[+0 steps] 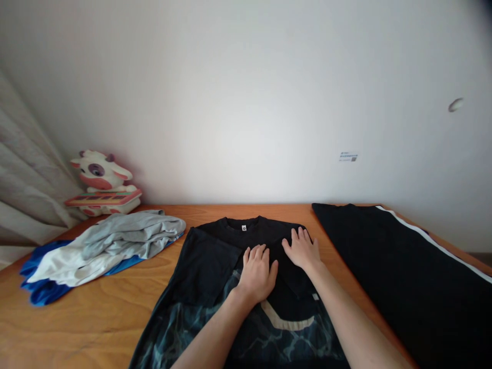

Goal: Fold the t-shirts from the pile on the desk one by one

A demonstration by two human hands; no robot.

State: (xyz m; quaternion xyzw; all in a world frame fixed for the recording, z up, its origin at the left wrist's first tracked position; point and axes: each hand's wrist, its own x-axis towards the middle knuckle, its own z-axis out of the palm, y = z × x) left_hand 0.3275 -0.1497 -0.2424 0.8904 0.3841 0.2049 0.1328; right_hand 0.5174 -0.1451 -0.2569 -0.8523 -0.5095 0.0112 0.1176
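A black T-shirt [207, 266] with a blue-grey marbled lower part lies on the wooden table, its collar toward the wall and its sleeves folded inward over the body. My left hand [257, 274] rests flat on the middle of the shirt, fingers apart, holding nothing. Over the shirt's right shoulder, my right hand [302, 248] lies with spread fingers pressed on the dark cloth. Both forearms cover part of the shirt, whose bottom runs out of view.
Black trousers [392, 266] with a white stripe lie at the right. Grey, white and blue clothes [126, 238] are heaped at the left on the wooden table [96, 328]. Behind them stands a cow-shaped toy keyboard [105, 197], near a curtain [31, 169] and the wall.
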